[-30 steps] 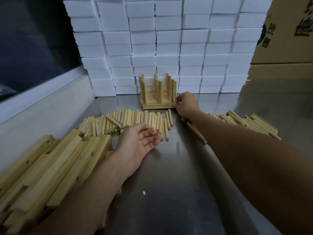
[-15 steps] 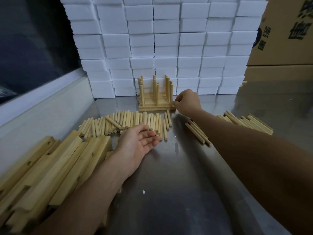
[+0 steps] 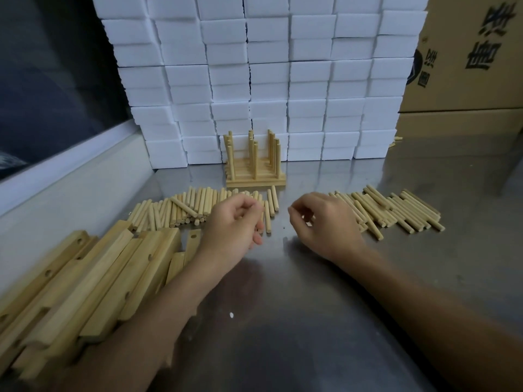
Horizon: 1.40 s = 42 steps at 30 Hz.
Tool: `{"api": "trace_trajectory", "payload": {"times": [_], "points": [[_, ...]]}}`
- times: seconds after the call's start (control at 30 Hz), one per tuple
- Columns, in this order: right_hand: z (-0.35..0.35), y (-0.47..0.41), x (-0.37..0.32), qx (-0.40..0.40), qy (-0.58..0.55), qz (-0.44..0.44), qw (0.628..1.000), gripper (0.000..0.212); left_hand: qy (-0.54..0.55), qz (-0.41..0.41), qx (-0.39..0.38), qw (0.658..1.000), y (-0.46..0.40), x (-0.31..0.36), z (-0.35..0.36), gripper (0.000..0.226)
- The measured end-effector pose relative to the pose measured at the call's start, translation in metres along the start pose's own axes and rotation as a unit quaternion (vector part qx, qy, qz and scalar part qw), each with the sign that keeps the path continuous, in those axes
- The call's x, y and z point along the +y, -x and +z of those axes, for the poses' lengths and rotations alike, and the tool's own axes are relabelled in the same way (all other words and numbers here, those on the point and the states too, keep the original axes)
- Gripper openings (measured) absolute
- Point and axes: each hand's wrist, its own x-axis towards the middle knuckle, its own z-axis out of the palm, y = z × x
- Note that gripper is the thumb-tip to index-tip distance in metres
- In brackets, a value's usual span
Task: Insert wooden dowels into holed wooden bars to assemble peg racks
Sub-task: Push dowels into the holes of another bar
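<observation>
Two hands hovering over counter (image 3: 283, 321): left hand (image 3: 232, 224), right hand (image 3: 322, 222), fingers loosely curled, holding nothing. Dowels (image 3: 181, 207) lying beyond left hand, bars (image 3: 93, 281) stacked left, racks (image 3: 254, 162) behind. We are thinking: pick one bar, seat dowels square.

My left hand (image 3: 232, 224) covers some of the dowels (image 3: 181, 210); whether its curled fingers pinch one, I cannot tell. The holed bars (image 3: 85, 281) run off the left edge.
</observation>
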Motion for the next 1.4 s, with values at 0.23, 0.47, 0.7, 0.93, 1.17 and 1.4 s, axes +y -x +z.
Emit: {"api": "trace_trajectory", "payload": {"times": [0.23,0.47,0.7,0.93,1.17,1.4], "points": [[0.001,0.0,0.002,0.001,-0.032,0.037,0.999,0.013,-0.43,-0.01,-0.103,0.897,-0.009,0.02,-0.05,0.014],[0.002,-0.001,0.003,0.01,-0.04,0.041,0.998,0.013,-0.548,-0.078,-0.072,0.83,-0.009,0.017,-0.06,0.024],[0.001,-0.001,0.002,-0.003,-0.041,0.054,0.998,0.011,-0.395,-0.032,-0.109,0.912,-0.004,0.016,-0.036,0.024],[0.001,-0.001,0.003,0.01,-0.042,0.075,0.996,0.011,-0.469,-0.034,-0.034,0.882,-0.001,-0.004,-0.018,0.026],[0.002,-0.004,0.007,0.021,-0.038,0.124,0.991,0.013,-0.337,-0.027,-0.015,0.941,-0.01,-0.009,-0.018,0.02],[0.002,-0.003,0.006,-0.028,-0.004,0.098,0.995,0.014,0.041,-0.12,0.002,0.992,-0.01,-0.017,-0.018,0.028]]}}
